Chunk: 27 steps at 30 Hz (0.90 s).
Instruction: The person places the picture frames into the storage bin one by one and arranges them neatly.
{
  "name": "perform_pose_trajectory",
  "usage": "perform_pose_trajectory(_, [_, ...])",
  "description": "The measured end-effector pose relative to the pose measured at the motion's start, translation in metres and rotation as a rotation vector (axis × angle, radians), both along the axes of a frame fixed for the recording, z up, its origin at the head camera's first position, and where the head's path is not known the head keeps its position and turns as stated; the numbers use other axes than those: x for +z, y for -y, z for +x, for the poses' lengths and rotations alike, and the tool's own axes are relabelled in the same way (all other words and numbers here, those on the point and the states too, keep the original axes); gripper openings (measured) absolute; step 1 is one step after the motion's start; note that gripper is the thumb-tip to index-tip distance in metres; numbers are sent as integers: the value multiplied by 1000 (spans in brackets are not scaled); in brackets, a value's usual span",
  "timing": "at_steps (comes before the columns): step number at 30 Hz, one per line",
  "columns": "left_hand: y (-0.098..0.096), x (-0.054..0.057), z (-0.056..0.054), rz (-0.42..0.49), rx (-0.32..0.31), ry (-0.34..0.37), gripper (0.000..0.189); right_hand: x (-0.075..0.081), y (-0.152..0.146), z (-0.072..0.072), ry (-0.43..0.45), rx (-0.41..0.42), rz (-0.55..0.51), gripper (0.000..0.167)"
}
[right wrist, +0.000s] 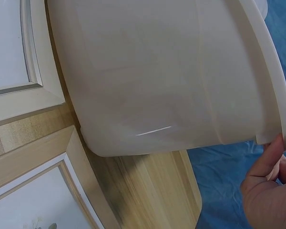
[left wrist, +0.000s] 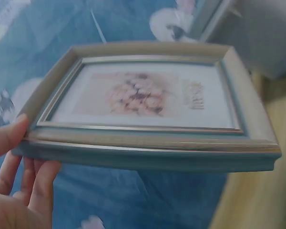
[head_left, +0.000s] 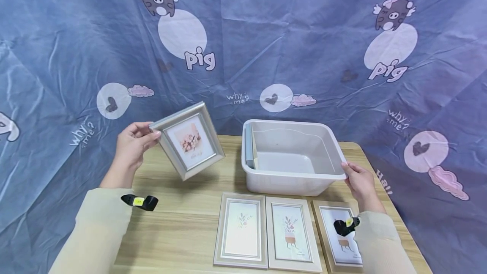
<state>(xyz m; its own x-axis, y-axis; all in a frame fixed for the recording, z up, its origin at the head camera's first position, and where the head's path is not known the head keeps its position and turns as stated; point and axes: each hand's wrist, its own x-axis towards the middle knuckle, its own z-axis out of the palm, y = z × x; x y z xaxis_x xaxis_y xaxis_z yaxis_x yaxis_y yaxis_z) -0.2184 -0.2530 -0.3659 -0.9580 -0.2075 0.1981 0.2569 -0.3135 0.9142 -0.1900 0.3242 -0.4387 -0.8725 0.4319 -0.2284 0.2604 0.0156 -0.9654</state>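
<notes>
A blue fabric backdrop printed with grey pigs, white circles and pink clouds (head_left: 253, 33) is hanging in folds behind you. Below it, a pale wood-grain tabletop (head_left: 175, 227) is stretching out before you. An off-white rectangular plastic tub (head_left: 289, 184) is standing toward the table's far right, with a blue-grey-sided frame (head_left: 249, 147) leaning upright inside against its left wall. Just in front of the tub, a beige rectangular frame with a botanical print (head_left: 240, 231), a cream frame showing a potted plant (head_left: 292, 236) and a tan-edged frame (head_left: 335, 250) are lying face up in a row, the last partly covered by your arm. A champagne-coloured picture frame with a pink floral print (head_left: 190, 141) is tilting in the air left of the tub, above the table. Your left hand (head_left: 132, 145) is pinching its upper-left corner, thumb on the front, fingers curling beneath. Your right hand (head_left: 359, 181) is gripping the tub's front-right rim, thumb and fingers closing around the edge. Small black devices with yellow labels (head_left: 151, 203) are sitting at your wrists.
</notes>
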Motion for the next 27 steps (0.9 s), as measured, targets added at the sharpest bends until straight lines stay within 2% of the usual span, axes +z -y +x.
perform_pose_trajectory(8, [-31, 45, 4, 150, 66, -90, 26, -1, -1, 1, 6, 2, 14, 60])
perform_pose_trajectory(13, [-55, 70, 3, 194, 93, -118, 28, -1, -1, 1, 3, -7, 6, 57])
perform_pose_trajectory(15, [-65, 78, 2, 184, 105, -122, 29, 0, 0, 1, 0, -8, 4, 52])
perform_pose_trajectory(17, [-76, 85, 0, 175, 111, -120, 30, 1, 1, 2, -8, -21, -16, 39])
perform_pose_trajectory(20, [-94, 92, -3, 159, 113, -115, 32, 2, 2, 3, -22, -42, -33, 6])
perform_pose_trajectory(21, [-100, 93, -4, 153, 114, -112, 32, 3, 2, 3, -27, -50, -45, 4])
perform_pose_trajectory(24, [-118, 97, -6, 144, 104, -94, 32, 4, 3, 4, -33, -53, -45, 18])
perform_pose_trajectory(27, [-136, 99, -8, 108, 104, -77, 31, 5, 2, 4, -33, -51, -46, 14])
